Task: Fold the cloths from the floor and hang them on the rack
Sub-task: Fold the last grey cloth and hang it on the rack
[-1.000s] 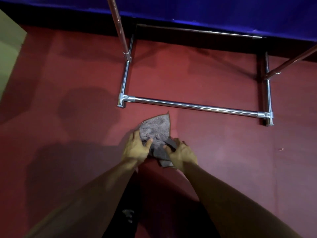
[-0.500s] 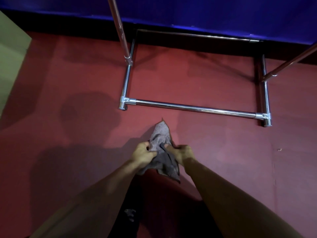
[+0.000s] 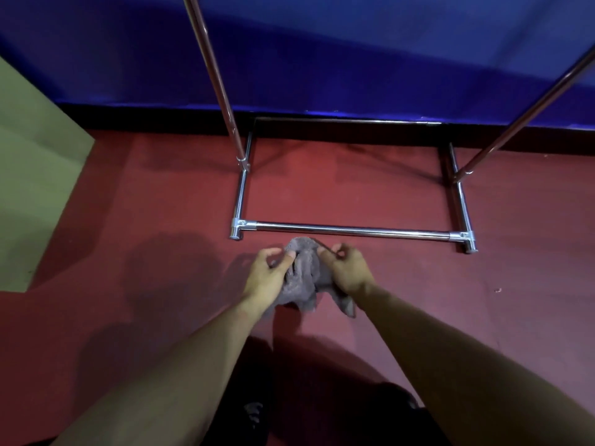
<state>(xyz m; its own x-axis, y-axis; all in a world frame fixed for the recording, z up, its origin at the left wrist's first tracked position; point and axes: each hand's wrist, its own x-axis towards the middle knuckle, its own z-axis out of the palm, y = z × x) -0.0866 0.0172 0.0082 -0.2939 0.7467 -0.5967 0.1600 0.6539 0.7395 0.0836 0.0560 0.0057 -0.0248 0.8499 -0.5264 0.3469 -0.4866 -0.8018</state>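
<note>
A crumpled grey cloth (image 3: 304, 278) hangs bunched between my two hands, above the red floor. My left hand (image 3: 269, 275) pinches its left side with thumb and fingers. My right hand (image 3: 346, 270) grips its right side, fingers curled at the top edge. Loose corners of the cloth dangle below my wrists. The chrome rack's base frame (image 3: 354, 229) lies on the floor just beyond the cloth. Its two uprights (image 3: 219, 82) rise out of the top of the view, so the hanging bar is out of sight.
A blue wall (image 3: 322, 53) runs behind the rack, with a dark skirting at its foot. A pale green panel (image 3: 32, 175) stands at the left. My dark-clad legs (image 3: 257, 413) show at the bottom, over the red floor (image 3: 145, 204).
The cloth has come up off the floor, from lying partly flat to hanging bunched in both hands. The view has tilted upward, showing more wall and rack uprights.
</note>
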